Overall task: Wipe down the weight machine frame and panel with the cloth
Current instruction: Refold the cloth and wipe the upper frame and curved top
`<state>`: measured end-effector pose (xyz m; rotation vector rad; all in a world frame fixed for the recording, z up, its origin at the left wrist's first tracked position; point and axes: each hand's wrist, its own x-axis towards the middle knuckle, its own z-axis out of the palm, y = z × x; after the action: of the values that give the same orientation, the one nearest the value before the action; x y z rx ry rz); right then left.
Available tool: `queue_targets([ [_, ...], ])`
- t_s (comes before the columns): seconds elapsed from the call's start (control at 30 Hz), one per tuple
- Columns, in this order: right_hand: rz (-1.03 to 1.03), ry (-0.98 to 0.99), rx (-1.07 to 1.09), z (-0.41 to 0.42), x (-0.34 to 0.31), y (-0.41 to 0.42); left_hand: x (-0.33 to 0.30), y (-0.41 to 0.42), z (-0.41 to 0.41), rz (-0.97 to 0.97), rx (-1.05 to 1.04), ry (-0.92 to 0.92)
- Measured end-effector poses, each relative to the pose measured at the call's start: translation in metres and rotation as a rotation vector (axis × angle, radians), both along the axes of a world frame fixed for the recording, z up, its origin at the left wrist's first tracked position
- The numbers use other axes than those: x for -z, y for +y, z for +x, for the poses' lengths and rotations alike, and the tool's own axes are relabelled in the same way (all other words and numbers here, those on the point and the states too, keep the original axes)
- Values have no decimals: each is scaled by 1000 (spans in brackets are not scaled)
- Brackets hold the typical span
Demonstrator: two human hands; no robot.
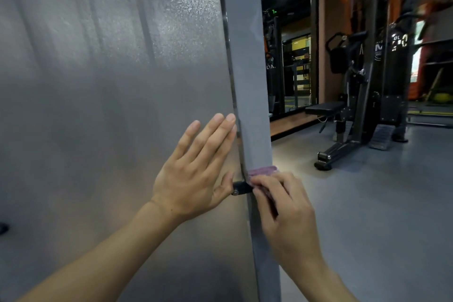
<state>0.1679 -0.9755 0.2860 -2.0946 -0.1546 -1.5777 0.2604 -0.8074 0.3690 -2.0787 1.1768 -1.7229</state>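
Purple cloth (263,170) pressed on upright grey frame post (247,81), frosted grey panel (110,81) beside it

Left hand (196,174) flat on frosted panel (110,81), right hand (284,206) pressing purple cloth (263,170) against grey frame post (247,81)

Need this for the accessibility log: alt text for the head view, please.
The right hand presses a purple cloth against a grey upright frame, while the left hand rests flat with straight fingers on the frosted panel beside it. Behind stand a bench and dark gym machines on a grey floor.
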Motion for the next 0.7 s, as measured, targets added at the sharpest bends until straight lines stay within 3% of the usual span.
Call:
queue_targets([
  [0.1,23,30,-31,-3,4,-4,0,0,0,-2,8,-5],
  [0.33,34,-57,-79,5,-62,-3,-1,0,-2,-18,34,-13],
  [0.57,-10,99,-60,-6,-1,-7,-1,1,0,-19,36,-6],
  [0.7,-24,40,-66,-2,-49,-6,0,0,0,-28,53,-8],
])
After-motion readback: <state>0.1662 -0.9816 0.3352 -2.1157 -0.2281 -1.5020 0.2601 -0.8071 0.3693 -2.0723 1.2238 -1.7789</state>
